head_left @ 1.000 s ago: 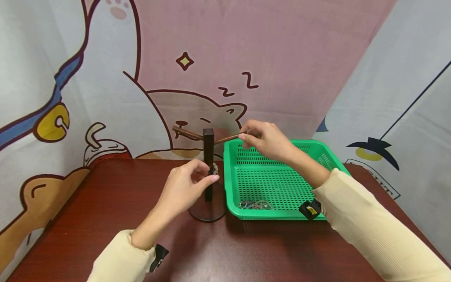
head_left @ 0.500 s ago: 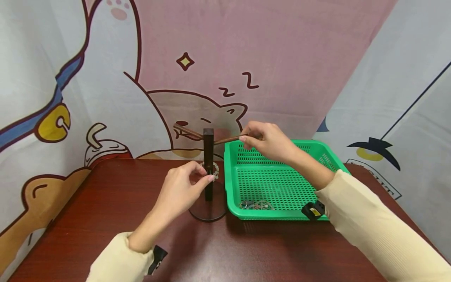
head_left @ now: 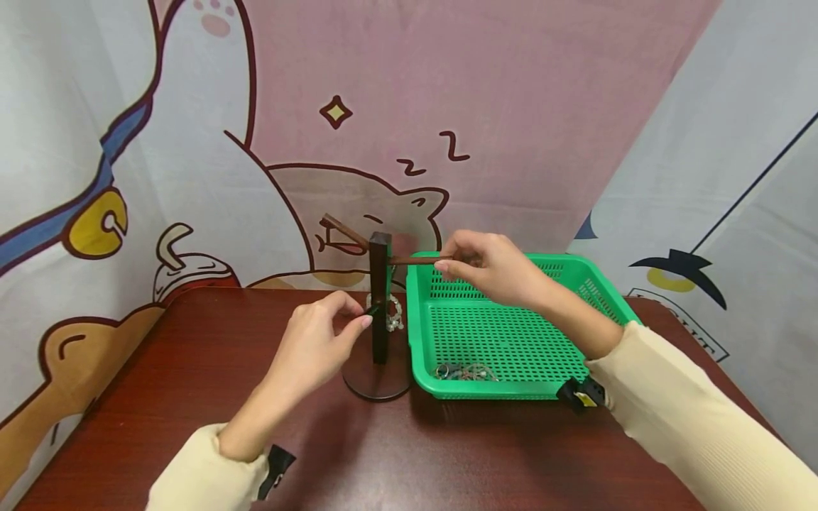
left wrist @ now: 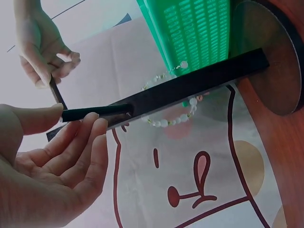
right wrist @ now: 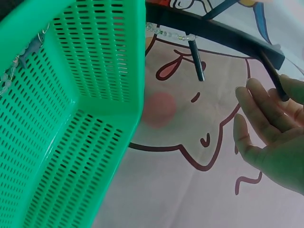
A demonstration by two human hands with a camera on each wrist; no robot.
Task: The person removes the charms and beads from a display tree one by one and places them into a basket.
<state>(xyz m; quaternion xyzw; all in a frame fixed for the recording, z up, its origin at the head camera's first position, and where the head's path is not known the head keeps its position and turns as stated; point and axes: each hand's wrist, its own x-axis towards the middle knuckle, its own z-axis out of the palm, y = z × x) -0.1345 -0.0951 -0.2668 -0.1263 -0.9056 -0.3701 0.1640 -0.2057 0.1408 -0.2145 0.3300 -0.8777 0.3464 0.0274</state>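
Observation:
A dark wooden jewelry stand [head_left: 380,341] with a round base stands upright on the table. My left hand [head_left: 319,337] pinches the tip of its short front peg [left wrist: 95,112] between thumb and fingers. Up at the right, my right hand [head_left: 492,268] pinches the end of the stand's upper right peg [head_left: 415,260]. A bracelet of pale beads [left wrist: 164,123] hangs behind the post, on a rear peg that shows in the right wrist view. The upper left peg [head_left: 345,231] points away toward the back, with no hand on it.
A green plastic basket [head_left: 498,392] stands right beside the stand. Several pieces of jewelry [head_left: 469,372] lie in its near left corner. Behind the reddish-brown table [head_left: 192,369] hangs a cartoon-printed cloth [head_left: 511,142].
The stand has turned slightly, its right peg swinging toward me with my right hand. My left hand has moved left, and its front peg now shows. More of the bracelet is visible.

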